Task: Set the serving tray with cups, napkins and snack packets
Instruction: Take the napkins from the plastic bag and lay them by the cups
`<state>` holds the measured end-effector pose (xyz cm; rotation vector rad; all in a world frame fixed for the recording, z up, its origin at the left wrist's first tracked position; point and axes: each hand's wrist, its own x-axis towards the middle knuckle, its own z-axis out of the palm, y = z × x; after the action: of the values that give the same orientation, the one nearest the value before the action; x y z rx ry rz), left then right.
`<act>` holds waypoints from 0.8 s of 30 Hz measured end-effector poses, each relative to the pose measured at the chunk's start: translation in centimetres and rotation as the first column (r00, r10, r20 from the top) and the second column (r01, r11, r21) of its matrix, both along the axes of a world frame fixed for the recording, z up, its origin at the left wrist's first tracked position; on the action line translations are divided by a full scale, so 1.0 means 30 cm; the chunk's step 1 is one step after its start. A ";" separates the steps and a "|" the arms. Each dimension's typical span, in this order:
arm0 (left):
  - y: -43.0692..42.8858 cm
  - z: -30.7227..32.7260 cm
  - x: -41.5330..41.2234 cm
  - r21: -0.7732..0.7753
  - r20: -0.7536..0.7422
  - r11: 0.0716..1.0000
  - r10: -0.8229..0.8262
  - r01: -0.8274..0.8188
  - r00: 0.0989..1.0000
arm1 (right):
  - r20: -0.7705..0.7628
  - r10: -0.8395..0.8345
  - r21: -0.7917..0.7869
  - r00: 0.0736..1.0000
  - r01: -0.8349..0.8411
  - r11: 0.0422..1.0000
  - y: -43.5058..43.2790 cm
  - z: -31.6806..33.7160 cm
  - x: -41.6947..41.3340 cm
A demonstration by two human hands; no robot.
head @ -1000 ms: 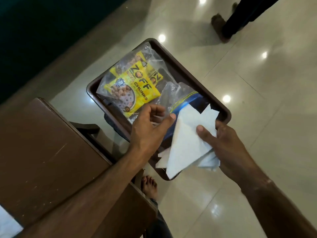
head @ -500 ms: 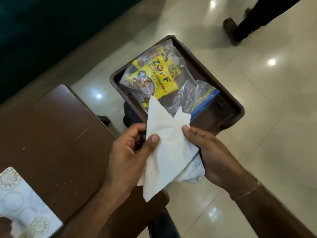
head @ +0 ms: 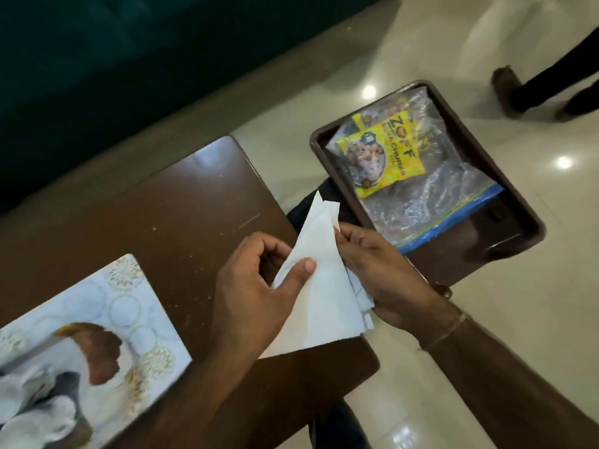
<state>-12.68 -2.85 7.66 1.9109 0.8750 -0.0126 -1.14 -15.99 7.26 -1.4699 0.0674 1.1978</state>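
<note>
Both hands hold a stack of white napkins [head: 319, 286] between them, over the right edge of the table. The left hand [head: 259, 286] pinches the top napkin, its thumb pressed flat on the paper and its fingers curled behind the sheet. The right hand [head: 379, 273] grips the rest of the stack from the other side, fingers laid across the front of the paper and the loose corners fanning out below its palm. A thin band sits on the right wrist.

At far left, a white tray [head: 123, 306] with gold round patterns lies on the brown table [head: 162, 222]; pale cups [head: 35, 413] stand on it at the lower left corner, blurred. The napkins rise to a point at centre, just beside the near corner of the brown tray [head: 327, 157].

The brown tray sits to the right of the table, off its surface, above the shiny tiled floor [head: 518, 319]. In it lies a yellow snack packet [head: 385, 153] inside a clear plastic bag [head: 431, 196] with a blue strip along its lower edge. At upper right, another person's legs [head: 534, 89] stand on the floor.
</note>
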 end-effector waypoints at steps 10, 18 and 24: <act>0.120 -0.067 -0.232 -0.185 0.030 0.912 0.377 -0.366 0.926 | -0.063 0.375 0.073 0.925 -0.370 0.926 0.239 0.011 -0.246; 0.241 -0.066 -0.465 -0.553 -0.047 0.828 0.077 -0.090 0.996 | 0.078 0.396 -0.095 0.915 -0.389 0.917 0.332 0.016 -0.355; 0.308 -0.104 -0.657 -0.645 -0.133 0.738 0.147 -0.198 0.980 | 0.042 0.410 -0.141 0.911 -0.401 0.905 0.439 -0.038 -0.455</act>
<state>-32.39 6.39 4.55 1.1637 0.9399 -0.2512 -14.78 -2.81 6.13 -1.6930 -0.2249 1.4960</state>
